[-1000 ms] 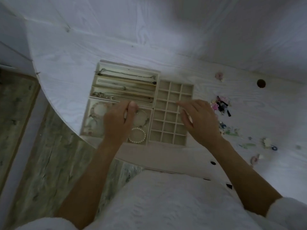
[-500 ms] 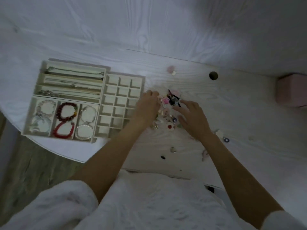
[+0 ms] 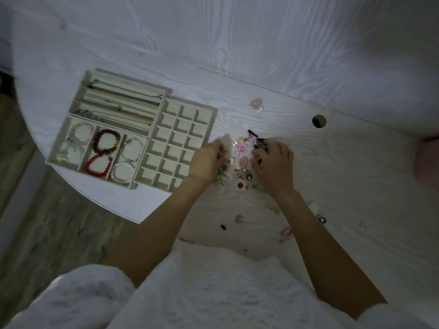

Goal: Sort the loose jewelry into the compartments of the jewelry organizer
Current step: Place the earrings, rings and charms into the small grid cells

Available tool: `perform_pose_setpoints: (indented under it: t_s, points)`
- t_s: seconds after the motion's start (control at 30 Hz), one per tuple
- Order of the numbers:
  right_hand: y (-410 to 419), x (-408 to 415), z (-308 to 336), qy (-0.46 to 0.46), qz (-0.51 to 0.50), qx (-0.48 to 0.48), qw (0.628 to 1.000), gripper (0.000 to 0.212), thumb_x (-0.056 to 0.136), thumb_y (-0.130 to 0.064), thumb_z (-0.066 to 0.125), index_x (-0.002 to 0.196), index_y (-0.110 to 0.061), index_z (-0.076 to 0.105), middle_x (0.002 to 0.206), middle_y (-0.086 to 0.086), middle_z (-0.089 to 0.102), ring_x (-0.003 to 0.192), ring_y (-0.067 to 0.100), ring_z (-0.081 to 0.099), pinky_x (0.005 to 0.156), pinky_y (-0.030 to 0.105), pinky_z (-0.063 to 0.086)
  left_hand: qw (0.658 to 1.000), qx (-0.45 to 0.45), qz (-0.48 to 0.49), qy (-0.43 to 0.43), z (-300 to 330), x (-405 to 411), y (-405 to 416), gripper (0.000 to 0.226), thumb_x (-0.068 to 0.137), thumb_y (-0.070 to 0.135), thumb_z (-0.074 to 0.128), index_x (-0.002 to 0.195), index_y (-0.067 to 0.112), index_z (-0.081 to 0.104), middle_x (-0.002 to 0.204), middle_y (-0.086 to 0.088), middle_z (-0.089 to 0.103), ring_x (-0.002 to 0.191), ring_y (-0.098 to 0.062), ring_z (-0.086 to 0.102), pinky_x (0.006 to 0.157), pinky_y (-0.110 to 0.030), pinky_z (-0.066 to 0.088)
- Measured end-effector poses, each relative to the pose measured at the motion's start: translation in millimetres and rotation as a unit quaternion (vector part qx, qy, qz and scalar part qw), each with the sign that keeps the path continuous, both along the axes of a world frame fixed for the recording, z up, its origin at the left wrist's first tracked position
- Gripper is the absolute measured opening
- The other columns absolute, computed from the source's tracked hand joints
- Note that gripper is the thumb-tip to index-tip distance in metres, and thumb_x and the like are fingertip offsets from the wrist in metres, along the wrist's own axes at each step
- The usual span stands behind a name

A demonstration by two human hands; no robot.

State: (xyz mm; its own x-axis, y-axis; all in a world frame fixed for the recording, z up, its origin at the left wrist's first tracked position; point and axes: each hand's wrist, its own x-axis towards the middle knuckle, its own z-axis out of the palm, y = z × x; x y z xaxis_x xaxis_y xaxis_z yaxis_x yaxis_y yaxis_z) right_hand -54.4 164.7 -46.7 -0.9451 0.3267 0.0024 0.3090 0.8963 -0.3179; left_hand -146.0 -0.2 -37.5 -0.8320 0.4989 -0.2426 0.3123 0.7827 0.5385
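Observation:
The cream jewelry organizer (image 3: 215, 112) lies on the left of the white table. Its long trays hold necklaces (image 3: 123, 103). Its front tray holds dark red bracelets (image 3: 104, 141) and a pearl bracelet (image 3: 122, 173). The small cells of its grid tray (image 3: 183, 125) look bare. Right of the grid lies a pile of loose jewelry (image 3: 241, 162), with a pink flower piece (image 3: 241, 146) and a white flower piece (image 3: 240, 185). My left hand (image 3: 209, 162) is at the pile's left edge and pinches a small piece. My right hand (image 3: 273, 165) rests curled on the pile's right edge; its grip is unclear.
More small pieces lie scattered: a pink one (image 3: 256, 102) at the back, a pale one (image 3: 239, 218) and a pink hoop (image 3: 287, 232) near me. A round hole (image 3: 319, 121) is in the table. The table's curved edge (image 3: 95, 200) drops to the floor at the left. A pink box (image 3: 427, 160) is at far right.
Both hands left the organizer and moved right to the loose pile. They have since closed in on it, fingers curling into the pieces. My view shifted right.

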Motion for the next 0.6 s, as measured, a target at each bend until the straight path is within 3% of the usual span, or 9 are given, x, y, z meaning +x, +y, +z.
perform_pose_setpoints:
  t_s: [0.1,0.2,0.3,0.4,0.5,0.6]
  points:
    - [-9.2,-8.5,2.9,0.004,0.057,-0.095,0.994,0.023,0.083,-0.018,0.062,0.106,-0.017,0.067,0.119,0.008,0.06,0.11,0.033,0.051,0.09,0.044,0.042,0.998,0.028,0.005,0.062,11.1,6.3,-8.9,0.014,0.088,0.026,0.066,0.093,0.014,0.061,0.091,-0.002,0.067,0.074,-0.023,0.064,0.059,-0.04,0.052]
    - [-28.4,-15.0,14.4,-0.026,0.1,-0.259,0.96,0.037,0.086,-0.015,0.063,0.123,-0.017,0.058,0.123,0.005,0.058,0.112,0.023,0.049,0.091,0.03,0.036,0.992,0.113,0.027,0.05,28.6,14.2,-17.8,0.01,0.086,0.025,0.069,0.088,0.019,0.063,0.092,0.005,0.066,0.065,-0.01,0.065,0.056,-0.033,0.052]
    - [-45.4,-21.2,21.7,0.007,0.098,-0.325,0.941,0.025,0.088,-0.018,0.064,0.112,-0.011,0.065,0.116,0.006,0.06,0.108,0.017,0.051,0.088,0.03,0.039,0.978,0.202,0.043,0.001,43.6,20.6,-31.4,0.007,0.085,0.018,0.071,0.086,0.016,0.064,0.09,0.009,0.064,0.071,-0.003,0.063,0.063,-0.023,0.053]
    - [-50.2,-24.2,33.0,-0.005,0.075,-0.406,0.911,0.016,0.086,-0.017,0.065,0.1,-0.01,0.068,0.1,-0.001,0.064,0.091,0.006,0.056,0.077,0.02,0.046,0.967,0.248,0.055,-0.024,52.6,26.4,-49.2,0.005,0.086,0.016,0.071,0.089,0.017,0.067,0.092,0.006,0.065,0.08,-0.007,0.064,0.07,-0.023,0.054]
    - [-63.7,-25.0,39.8,-0.026,0.08,-0.419,0.904,0.018,0.085,-0.01,0.068,0.102,-0.011,0.069,0.09,-0.003,0.067,0.077,0.004,0.061,0.069,0.014,0.047,0.956,0.269,0.102,-0.062,54.7,32.7,-75.8,0.013,0.085,0.017,0.071,0.098,0.017,0.072,0.096,0.007,0.069,0.086,-0.005,0.065,0.075,-0.019,0.051]
    - [-87.9,-33.3,41.4,-0.042,0.119,-0.393,0.911,0.023,0.085,-0.011,0.068,0.108,-0.011,0.069,0.095,-0.002,0.068,0.077,0.005,0.062,0.069,0.017,0.048,0.917,0.311,0.206,-0.142,52.3,40.2,-100.6,0.014,0.083,0.013,0.071,0.097,0.017,0.072,0.095,0.009,0.071,0.086,-0.004,0.066,0.076,-0.017,0.049]
